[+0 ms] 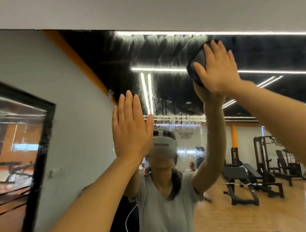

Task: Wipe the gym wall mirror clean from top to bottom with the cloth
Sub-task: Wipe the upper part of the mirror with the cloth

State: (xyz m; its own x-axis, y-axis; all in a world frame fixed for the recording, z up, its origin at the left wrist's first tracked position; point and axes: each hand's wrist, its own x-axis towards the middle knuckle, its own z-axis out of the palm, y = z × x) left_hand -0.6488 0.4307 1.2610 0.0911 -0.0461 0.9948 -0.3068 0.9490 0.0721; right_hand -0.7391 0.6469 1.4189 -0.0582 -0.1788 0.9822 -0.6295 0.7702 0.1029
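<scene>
Left hand [130, 130] is lying flat, fingers straight, against the mirror [167, 92]; right hand [219, 69] is pressing the cloth [197, 65] flat near its top.

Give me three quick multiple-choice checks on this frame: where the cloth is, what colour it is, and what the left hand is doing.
1. Where on the mirror is the cloth?
A. near the top edge, right of centre
B. at the bottom edge
C. far left

2. What colour is the cloth?
A. white
B. dark
C. yellow

3. What is the left hand doing?
A. gripping a spray bottle
B. curled into a fist
C. held flat, fingers straight, holding nothing

Answers:
1 A, the right hand presses it just below the mirror's upper border.
2 B, it looks near black under the palm.
3 C, the fingers point up, straight and together.
</scene>
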